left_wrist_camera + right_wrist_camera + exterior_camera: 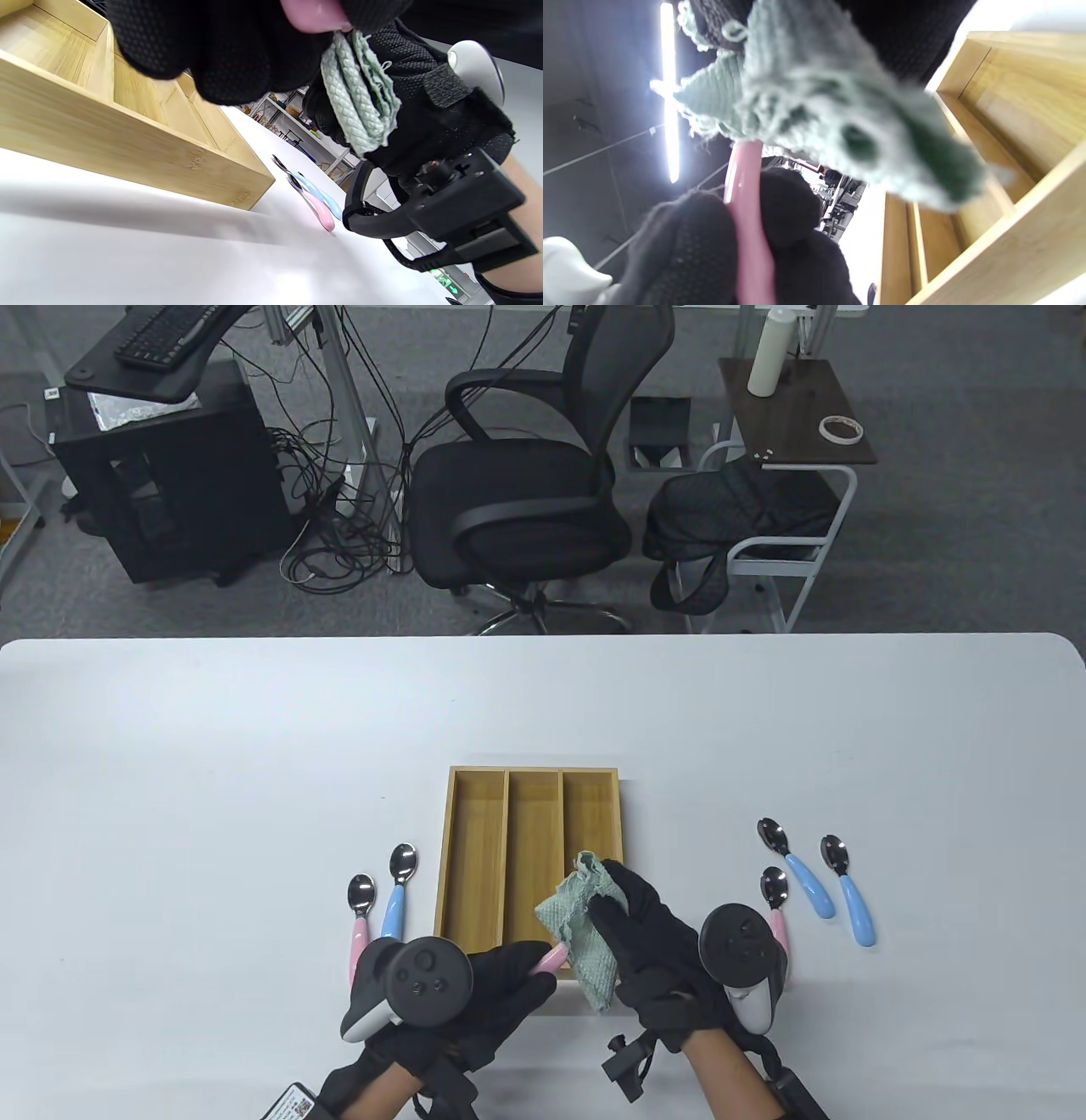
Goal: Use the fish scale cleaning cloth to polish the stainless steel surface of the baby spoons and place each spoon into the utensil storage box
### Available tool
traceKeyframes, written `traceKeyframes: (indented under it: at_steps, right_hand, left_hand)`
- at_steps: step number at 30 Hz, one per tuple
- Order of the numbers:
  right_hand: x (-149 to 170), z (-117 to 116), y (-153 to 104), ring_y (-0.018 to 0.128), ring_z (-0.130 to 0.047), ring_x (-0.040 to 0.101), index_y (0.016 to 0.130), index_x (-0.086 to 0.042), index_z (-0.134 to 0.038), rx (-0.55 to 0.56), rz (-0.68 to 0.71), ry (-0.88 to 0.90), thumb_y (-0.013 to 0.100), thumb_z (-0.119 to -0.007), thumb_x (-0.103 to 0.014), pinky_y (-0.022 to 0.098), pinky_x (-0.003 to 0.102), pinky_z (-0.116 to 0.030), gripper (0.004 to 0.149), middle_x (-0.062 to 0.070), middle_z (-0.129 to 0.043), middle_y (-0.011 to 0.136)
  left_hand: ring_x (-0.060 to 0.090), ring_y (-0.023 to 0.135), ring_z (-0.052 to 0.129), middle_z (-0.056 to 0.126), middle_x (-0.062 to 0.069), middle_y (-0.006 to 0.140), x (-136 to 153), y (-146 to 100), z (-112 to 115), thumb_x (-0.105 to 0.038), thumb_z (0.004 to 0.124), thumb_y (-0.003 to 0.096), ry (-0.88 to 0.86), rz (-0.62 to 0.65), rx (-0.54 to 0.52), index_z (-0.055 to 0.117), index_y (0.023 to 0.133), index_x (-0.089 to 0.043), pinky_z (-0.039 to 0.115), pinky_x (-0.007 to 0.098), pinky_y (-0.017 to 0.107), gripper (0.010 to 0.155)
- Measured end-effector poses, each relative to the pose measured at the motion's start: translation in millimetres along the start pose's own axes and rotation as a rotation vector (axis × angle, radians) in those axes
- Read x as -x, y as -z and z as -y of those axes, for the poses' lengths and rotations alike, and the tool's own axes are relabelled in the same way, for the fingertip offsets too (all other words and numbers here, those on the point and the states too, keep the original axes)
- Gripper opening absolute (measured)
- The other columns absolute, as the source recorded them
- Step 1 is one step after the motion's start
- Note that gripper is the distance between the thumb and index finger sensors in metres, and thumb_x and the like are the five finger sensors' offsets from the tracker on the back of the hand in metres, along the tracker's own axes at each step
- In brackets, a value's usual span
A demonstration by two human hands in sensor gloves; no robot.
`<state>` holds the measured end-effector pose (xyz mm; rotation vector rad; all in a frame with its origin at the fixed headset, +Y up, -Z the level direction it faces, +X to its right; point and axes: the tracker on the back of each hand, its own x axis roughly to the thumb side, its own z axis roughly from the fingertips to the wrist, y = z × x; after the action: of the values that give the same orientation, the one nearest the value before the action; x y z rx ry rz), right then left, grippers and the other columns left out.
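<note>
My left hand grips the pink handle of a baby spoon over the near edge of the wooden utensil box. In the right wrist view that pink handle runs up out of the left fingers into the cloth. My right hand holds the green fish scale cloth bunched round the spoon's bowl, which is hidden. The left wrist view shows the handle's end and the folded cloth in the right palm. The box's three compartments hold nothing.
A pink spoon and a blue spoon lie left of the box. Right of it lie two blue spoons and a pink one, partly under my right tracker. An office chair stands beyond the table's far edge.
</note>
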<state>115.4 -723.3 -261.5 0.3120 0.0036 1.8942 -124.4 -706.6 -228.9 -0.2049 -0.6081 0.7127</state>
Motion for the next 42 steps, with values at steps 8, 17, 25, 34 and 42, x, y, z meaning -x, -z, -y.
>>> traceKeyframes:
  at_steps: [8, 17, 25, 34, 42]
  right_hand:
    - [4.1, 0.3, 1.3, 0.079, -0.096, 0.025, 0.107, -0.01, -0.043, -0.081, -0.038, 0.212, 0.063, -0.072, -0.026, 0.061, 0.038, -0.09, 0.055, 0.01, -0.074, 0.097]
    - [3.2, 1.0, 1.0, 0.074, -0.096, 0.02, 0.105, -0.015, -0.048, -0.038, -0.015, 0.157, 0.055, -0.087, -0.032, 0.059, 0.038, -0.089, 0.065, 0.003, -0.078, 0.093]
    - [-1.6, 2.1, -1.5, 0.06, -0.102, 0.012, 0.104, -0.01, -0.053, 0.03, 0.045, -0.016, 0.062, -0.063, -0.047, 0.052, 0.032, -0.092, 0.056, 0.004, -0.085, 0.084]
    - [0.5, 1.3, -0.1, 0.079, -0.097, 0.026, 0.107, -0.006, -0.043, -0.069, 0.008, 0.124, 0.064, -0.066, -0.03, 0.061, 0.039, -0.089, 0.054, 0.012, -0.076, 0.097]
    - [0.0, 1.2, 0.5, 0.069, -0.098, 0.02, 0.105, -0.014, -0.051, -0.042, 0.031, 0.052, 0.056, -0.083, -0.034, 0.058, 0.039, -0.088, 0.062, 0.003, -0.079, 0.091]
  left_hand:
    - [0.025, 0.064, 0.098, 0.088, 0.005, 0.084, 0.9, -0.4, 0.2, -0.048, 0.058, 0.0637, 0.035, -0.009, 0.011, 0.067, 0.104, -0.013, 0.084, 0.048, 0.052, 0.054]
    - [0.025, 0.063, 0.098, 0.088, 0.004, 0.085, 2.5, 0.4, 1.4, -0.049, 0.057, 0.0634, 0.044, -0.013, 0.025, 0.067, 0.104, -0.015, 0.084, 0.048, 0.052, 0.053]
    - [0.025, 0.063, 0.098, 0.089, 0.004, 0.084, 3.3, -0.3, 1.2, -0.049, 0.057, 0.0634, 0.028, -0.009, 0.021, 0.067, 0.104, -0.015, 0.084, 0.047, 0.051, 0.054]
    - [0.025, 0.063, 0.098, 0.089, 0.004, 0.085, 9.1, -0.7, 0.4, -0.048, 0.056, 0.0632, 0.024, -0.034, 0.009, 0.067, 0.105, -0.015, 0.084, 0.048, 0.052, 0.054]
    - [0.025, 0.064, 0.098, 0.089, 0.004, 0.086, 6.8, 0.6, 3.5, -0.048, 0.057, 0.0629, 0.054, -0.019, 0.027, 0.067, 0.104, -0.016, 0.084, 0.048, 0.052, 0.054]
